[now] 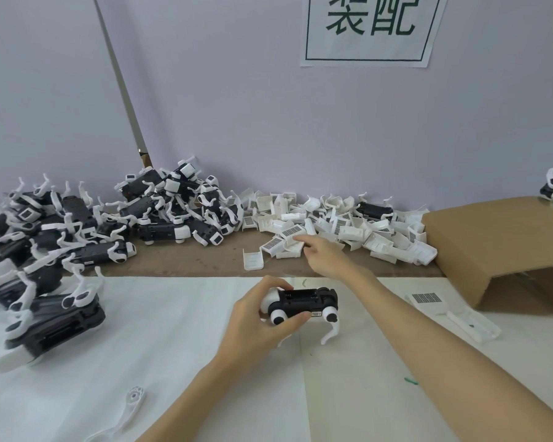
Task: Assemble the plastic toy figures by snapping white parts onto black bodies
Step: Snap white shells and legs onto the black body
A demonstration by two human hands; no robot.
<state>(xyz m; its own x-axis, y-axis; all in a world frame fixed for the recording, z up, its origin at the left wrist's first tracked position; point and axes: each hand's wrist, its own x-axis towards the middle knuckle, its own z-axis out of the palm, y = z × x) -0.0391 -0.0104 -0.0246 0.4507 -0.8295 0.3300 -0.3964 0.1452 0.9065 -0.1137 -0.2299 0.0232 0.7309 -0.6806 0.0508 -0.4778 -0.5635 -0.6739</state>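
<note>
- Two bare hands work over a tabletop [173, 314] covered in white sheeting, with a brown strip along the wall.
- At the right edge a cardboard box [492, 247] lies on its side, flap open toward the person.
- On the left, a heap of assembled figures [61, 244] sprawls across the tabletop, black bodies with white legs sticking up.
- Against the wall, right of centre, lies a pile of white parts [339, 228], many showing barcode labels.
- The right hand [324, 255] reaches into that pile, forefinger stretched out and touching a labelled white part [292, 233]; its grip closes on nothing that can be seen.
- The left hand [259, 317] holds the black body [304, 303] just above the white sheeting at centre, thumb and fingers curled round its left end, white legs already fitted.
- One loose white leg [131, 406] lies near the bottom edge.
</note>
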